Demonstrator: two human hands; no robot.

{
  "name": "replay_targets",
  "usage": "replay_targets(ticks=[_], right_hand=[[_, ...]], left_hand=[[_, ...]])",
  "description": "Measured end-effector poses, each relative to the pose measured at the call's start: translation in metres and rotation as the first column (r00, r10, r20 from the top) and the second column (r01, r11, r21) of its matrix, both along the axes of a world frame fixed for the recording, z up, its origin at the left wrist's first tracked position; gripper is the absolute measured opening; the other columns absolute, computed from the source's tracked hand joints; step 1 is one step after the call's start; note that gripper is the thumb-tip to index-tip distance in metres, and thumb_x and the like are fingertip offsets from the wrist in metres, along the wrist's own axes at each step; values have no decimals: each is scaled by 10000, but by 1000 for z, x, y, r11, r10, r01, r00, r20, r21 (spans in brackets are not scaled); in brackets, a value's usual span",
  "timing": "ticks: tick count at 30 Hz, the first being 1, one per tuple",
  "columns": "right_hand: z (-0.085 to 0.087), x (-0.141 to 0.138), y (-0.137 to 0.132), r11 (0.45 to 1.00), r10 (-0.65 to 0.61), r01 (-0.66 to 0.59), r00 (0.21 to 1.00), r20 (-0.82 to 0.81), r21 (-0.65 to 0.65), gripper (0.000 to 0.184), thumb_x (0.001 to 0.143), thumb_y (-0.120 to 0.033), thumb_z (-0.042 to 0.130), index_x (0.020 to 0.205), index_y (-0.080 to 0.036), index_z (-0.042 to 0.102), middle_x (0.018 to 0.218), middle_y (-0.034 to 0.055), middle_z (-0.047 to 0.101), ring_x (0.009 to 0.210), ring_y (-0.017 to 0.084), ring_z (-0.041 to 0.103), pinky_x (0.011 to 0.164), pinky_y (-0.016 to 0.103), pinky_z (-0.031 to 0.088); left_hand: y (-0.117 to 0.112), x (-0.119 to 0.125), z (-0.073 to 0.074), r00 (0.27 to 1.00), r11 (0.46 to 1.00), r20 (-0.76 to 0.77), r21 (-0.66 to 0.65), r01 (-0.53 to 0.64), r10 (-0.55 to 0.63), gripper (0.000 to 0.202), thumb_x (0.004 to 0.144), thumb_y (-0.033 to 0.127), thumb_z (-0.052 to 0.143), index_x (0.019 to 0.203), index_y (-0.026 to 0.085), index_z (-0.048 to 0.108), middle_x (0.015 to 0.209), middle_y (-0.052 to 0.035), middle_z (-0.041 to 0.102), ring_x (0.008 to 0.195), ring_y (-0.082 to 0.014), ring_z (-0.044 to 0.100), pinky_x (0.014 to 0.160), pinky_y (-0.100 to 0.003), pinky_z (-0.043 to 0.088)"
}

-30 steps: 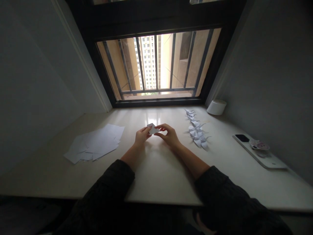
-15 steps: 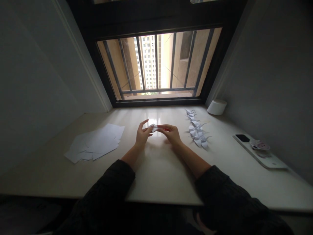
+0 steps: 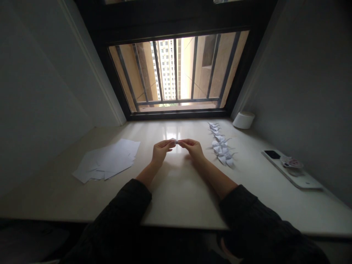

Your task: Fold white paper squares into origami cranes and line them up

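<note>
A small folded white paper piece (image 3: 175, 140) is pinched between both hands above the middle of the pale desk (image 3: 176, 190). My left hand (image 3: 161, 150) grips its left end with closed fingers. My right hand (image 3: 193, 148) grips its right end, fingers closed too. Little of the paper shows between the fingertips. A loose pile of white paper sheets (image 3: 107, 159) lies to the left of my hands. A row of several finished folded paper cranes (image 3: 221, 146) lies to the right.
A white round container (image 3: 243, 120) stands at the back right by the barred window (image 3: 177, 73). A white tablet-like slab (image 3: 291, 168) with a dark phone and a small pink object on it lies at the right. Walls close in both sides.
The paper piece has been pressed flatter and is now nearly hidden between the fingertips. My left hand's fingers, spread half a second ago, have closed on it.
</note>
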State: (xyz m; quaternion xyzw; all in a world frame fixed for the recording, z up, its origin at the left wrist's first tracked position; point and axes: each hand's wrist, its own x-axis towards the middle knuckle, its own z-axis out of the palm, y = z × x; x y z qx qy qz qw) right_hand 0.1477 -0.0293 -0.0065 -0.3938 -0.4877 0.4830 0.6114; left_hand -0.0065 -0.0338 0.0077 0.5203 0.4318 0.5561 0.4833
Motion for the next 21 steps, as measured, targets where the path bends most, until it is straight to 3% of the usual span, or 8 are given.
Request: replay_targets(ticks=[4,11,21], right_hand=[[0,1,1,1000,-1,1,1000,-15,0,216,559,-358,789,718,-221,739,704,19,718,670,148,607,681,292,462],[4,3,1,999,36,-35,999,-15,34,184,539,-321,804,681,-223,738,707,17,727,693,169,646,754,321,481],[-2,-1,2,998,-42,46,996,-78,39,246,528,-341,810,726,-212,741,747,33,736,740,208,676,779,357,507]], left_hand=[[0,0,3,1000,1000,23,-9,15,-14,293,614,376,761,823,173,723,821,-71,723,754,-187,672,677,-282,495],[1,-3,5,1000,1000,14,-17,22,-21,298,601,384,765,783,154,719,788,-84,720,762,-204,674,684,-299,502],[3,-2,-1,999,1000,42,21,2,-3,382,573,343,791,900,170,697,842,-82,718,792,-192,665,707,-303,499]])
